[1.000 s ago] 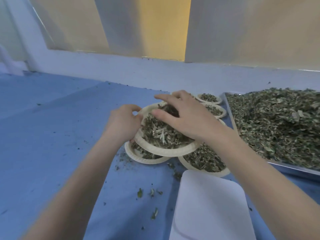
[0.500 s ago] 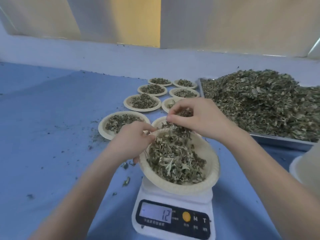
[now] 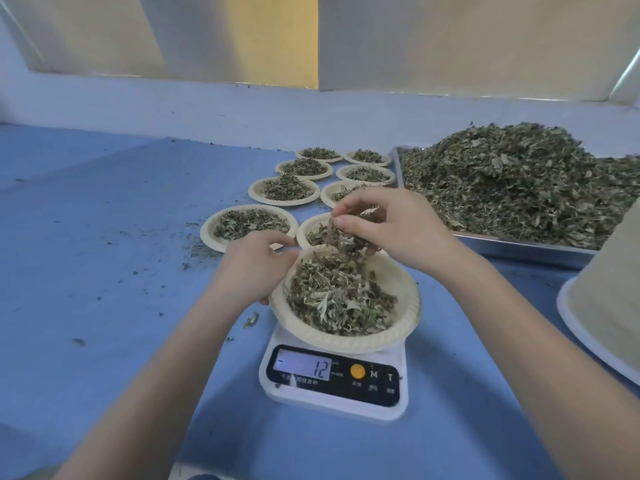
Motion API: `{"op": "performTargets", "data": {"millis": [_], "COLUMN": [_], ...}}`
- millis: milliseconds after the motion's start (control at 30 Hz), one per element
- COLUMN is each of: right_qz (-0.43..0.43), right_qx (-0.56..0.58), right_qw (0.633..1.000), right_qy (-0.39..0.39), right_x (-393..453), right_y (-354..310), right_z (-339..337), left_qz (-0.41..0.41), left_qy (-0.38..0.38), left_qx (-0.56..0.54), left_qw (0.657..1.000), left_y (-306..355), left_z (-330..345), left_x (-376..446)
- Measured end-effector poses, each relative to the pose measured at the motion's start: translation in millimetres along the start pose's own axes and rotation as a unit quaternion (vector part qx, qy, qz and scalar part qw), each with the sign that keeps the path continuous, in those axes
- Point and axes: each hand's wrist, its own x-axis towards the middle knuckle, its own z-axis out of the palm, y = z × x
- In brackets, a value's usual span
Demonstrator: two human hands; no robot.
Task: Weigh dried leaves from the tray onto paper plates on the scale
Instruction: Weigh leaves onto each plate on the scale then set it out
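Blue table (image 3: 104, 271) | scale (image 3: 332, 393) unchanged at 12 | left hand (image 3: 252, 268) still gripping plate (image 3: 398, 327) | right hand (image 3: 391, 230) pinching leaves (image 3: 343, 237)

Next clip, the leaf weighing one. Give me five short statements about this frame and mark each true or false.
1. The scale display reads 12. True.
2. The plate on the scale is empty. False: it holds a heap of dried leaves.
3. The right hand holds a clump of leaves above that plate. True.
4. The left hand rests in the tray. False: it is at the plate's left rim; the tray is to the right.
5. Filled plates sit behind the scale. True.
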Motion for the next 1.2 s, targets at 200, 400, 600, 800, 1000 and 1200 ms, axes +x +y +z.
{"op": "performTargets", "data": {"millis": [200, 400, 600, 800, 1000, 1200], "right_qz": [0.002, -0.005, -0.024, -0.021, -0.021, -0.030], "right_qx": [0.008, 0.038, 0.066, 0.099, 0.120, 0.137], "right_qw": [1.000, 0.999, 0.996, 0.991, 0.988, 0.986], "right_qy": [0.019, 0.026, 0.053, 0.084, 0.093, 0.090], "right_x": [-5, -7, -6, -2, -1, 4], "right_y": [-5, -10, -9, -5, -2, 3], "right_z": [-7, -11, -12, -17, -24, -30], "left_qz": [-0.004, 0.002, 0.036, 0.111, 0.171, 0.176], "left_qy": [0.047, 0.098, 0.131, 0.105, 0.059, 0.033], "left_qx": [-0.003, -0.024, -0.067, -0.103, -0.112, -0.145], "left_qw": [0.999, 0.995, 0.988, 0.983, 0.977, 0.973], "left_y": [-6, -1, 10, 34, 61, 66], "left_z": [1, -5, -6, 2, 8, 10], "left_x": [-3, 2, 4, 11, 21, 26]}}
